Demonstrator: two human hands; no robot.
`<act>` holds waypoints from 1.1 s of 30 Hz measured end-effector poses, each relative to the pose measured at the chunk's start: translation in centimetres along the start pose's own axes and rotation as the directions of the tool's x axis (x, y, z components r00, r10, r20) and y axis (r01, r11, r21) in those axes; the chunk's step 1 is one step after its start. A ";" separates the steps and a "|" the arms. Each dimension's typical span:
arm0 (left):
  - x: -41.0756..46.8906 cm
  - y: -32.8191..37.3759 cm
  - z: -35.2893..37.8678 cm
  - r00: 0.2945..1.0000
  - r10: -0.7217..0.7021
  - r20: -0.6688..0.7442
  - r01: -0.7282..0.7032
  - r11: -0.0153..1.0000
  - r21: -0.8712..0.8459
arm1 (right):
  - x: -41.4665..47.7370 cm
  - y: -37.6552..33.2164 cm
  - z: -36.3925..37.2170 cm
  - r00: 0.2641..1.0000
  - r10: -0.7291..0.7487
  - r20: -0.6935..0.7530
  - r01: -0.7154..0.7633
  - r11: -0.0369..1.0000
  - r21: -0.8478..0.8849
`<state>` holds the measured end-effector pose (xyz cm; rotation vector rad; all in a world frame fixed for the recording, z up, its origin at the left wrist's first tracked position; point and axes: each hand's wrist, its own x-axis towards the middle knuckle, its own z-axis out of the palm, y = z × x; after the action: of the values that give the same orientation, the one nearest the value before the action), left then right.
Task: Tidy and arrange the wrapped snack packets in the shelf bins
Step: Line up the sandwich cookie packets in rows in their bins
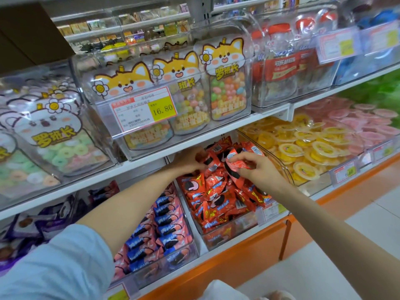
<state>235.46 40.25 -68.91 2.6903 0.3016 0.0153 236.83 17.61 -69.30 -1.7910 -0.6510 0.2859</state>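
Both hands reach into one clear bin [227, 236] beneath a white shelf [151, 153], seen from the head camera looking down along two outstretched forearms.

Left hand [188, 160] lies at the back of the bin, fingers bent down among heaped red packets [218, 191]. Its fingertips are hidden in the heap, so I cannot tell whether it grips anything. Right hand [257, 169] pinches one red packet [234, 163] between thumb and forefingers, holding it just above the heap. A pale blue sleeve [54, 263] covers the left upper arm.

The red packets fill the bin in a loose jumble, lying at every angle. In the bin to the left, pink packets [166, 224] stand in tidy rows. To the right sit yellow jelly cups [303, 148]. On the shelf above are jars [227, 83] with cartoon dog labels, and a price tag [144, 109] on the front of their bin.

These packets look light and crinkly, wrapped in glossy film that is likely slippery. Each probably holds a biscuit that could crack if squeezed. A gentle pinch on a crimped end, or fingers laid across the flat faces, should serve best.
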 end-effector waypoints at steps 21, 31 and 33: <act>-1.1 -0.9 0.2 0.964 -0.083 0.252 -0.065 0.847 0.528 | 1.0 0.2 -0.4 0.985 -0.105 -0.139 0.055 0.944 -0.324; 0.1 -1.1 0.2 0.991 -0.107 0.081 0.025 0.741 0.671 | 0.5 0.9 -0.5 0.991 -0.095 -0.089 0.062 0.948 -0.313; 0.0 -1.3 0.6 0.992 -0.117 0.038 0.063 0.750 0.659 | 0.5 1.0 -0.6 0.991 -0.097 -0.089 0.065 0.949 -0.309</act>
<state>235.23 41.20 -70.01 3.3645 0.4887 -0.2783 237.76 17.23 -69.98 -2.0533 -0.7231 0.0356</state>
